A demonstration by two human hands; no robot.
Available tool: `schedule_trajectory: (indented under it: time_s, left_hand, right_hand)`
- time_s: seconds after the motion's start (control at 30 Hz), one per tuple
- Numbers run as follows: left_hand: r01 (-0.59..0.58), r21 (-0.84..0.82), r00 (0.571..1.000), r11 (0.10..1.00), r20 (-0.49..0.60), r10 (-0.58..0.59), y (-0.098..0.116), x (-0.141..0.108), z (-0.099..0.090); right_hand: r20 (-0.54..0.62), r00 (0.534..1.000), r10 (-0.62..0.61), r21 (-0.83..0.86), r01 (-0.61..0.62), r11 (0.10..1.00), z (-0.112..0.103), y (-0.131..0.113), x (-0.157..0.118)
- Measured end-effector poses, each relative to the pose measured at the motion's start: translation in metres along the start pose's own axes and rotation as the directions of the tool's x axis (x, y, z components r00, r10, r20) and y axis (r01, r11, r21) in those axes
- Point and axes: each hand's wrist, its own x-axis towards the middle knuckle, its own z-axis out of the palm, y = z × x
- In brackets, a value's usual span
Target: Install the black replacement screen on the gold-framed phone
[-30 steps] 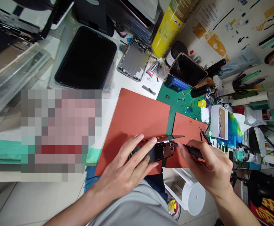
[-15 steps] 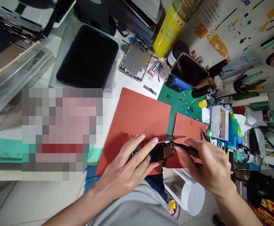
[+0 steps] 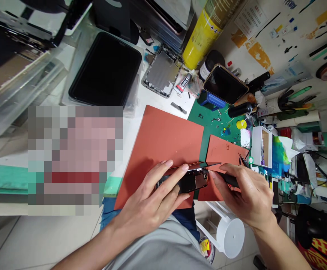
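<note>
An opened smartphone point(image 3: 191, 183) lies over the front of the red-brown mat point(image 3: 169, 131), its insides partly showing. Its screen panel point(image 3: 204, 165) is tilted up along the far side. My left hand point(image 3: 152, 204) is closed around both parts, fingers between and over them, covering the phone's left end. At the phone's right end, my right hand point(image 3: 248, 198) pinches a slim black tool point(image 3: 227, 180), perhaps tweezers. The tool's tip points at the phone's upper right corner; whether it touches is too small to tell.
Behind the mat are a bare phone frame point(image 3: 163, 71), a B-7000 glue tube point(image 3: 183, 82) and a yellow spray can point(image 3: 200, 37). A large black-screened device point(image 3: 105, 69) rests at the left. A second mat point(image 3: 222, 150) and white box point(image 3: 261, 146) are at right.
My right hand and the black tool have drawn slightly right, the tip backing away from the phone's inner edge. My left hand and the phone stay put.
</note>
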Motion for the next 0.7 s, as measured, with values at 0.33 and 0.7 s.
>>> schedule_trajectory:
  time_s: [0.33,0.7]
  left_hand:
    - [-0.003,-0.008,1.000,1.000,-0.007,0.003,-0.0009,-0.0007,0.0023]
    - [0.002,0.013,1.000,1.000,0.004,-0.002,-0.0012,-0.0015,0.0010]
  right_hand:
    - [0.004,1.000,0.019,-0.010,-0.019,1.000,-0.0006,-0.0003,0.0000]
    - [0.031,0.999,-0.008,0.027,0.007,1.000,-0.0006,0.0012,0.0036]
